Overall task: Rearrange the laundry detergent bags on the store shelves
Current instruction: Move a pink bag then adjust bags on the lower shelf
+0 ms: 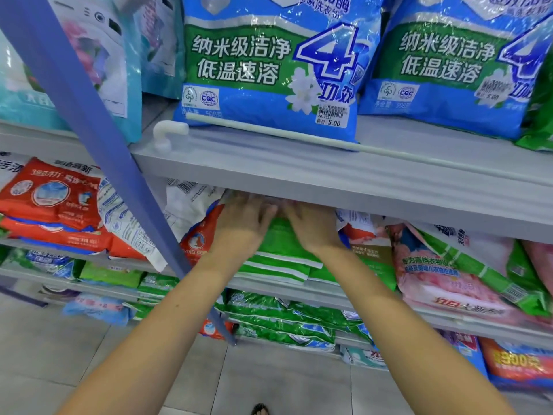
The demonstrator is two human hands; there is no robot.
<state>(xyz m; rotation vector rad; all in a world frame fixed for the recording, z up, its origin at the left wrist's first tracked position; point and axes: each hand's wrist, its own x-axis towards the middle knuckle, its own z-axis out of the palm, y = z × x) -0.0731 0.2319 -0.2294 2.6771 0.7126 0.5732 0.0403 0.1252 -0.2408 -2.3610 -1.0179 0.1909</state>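
Both forearms enter from the bottom edge and reach up to the middle shelf level, above a grey tiled floor [269, 378]. I read the left hand [242, 223] as lying flat, fingers stretched forward and close together, palm down on the upper end of the green detergent bag [281, 250]. The right hand [314, 229] lies just beside it in the same posture, fingers extended and resting on the same bag. The fingertips of both hands are blurred in the shadow under the grey upper shelf [329, 175], so I cannot tell whether they hook over the bag's far edge. The green detergent bag lies flat on top of a stack in the middle shelf bay, between an orange-and-white bag [197, 235] on its left and a pink bag [443, 265] on its right. Two blue-and-green bags [269, 70] stand upright on the upper shelf behind a white guard rail [269, 131]. A blue upright post [89, 145] crosses the view diagonally; left of it, red bags [51, 205] lie stacked flat.
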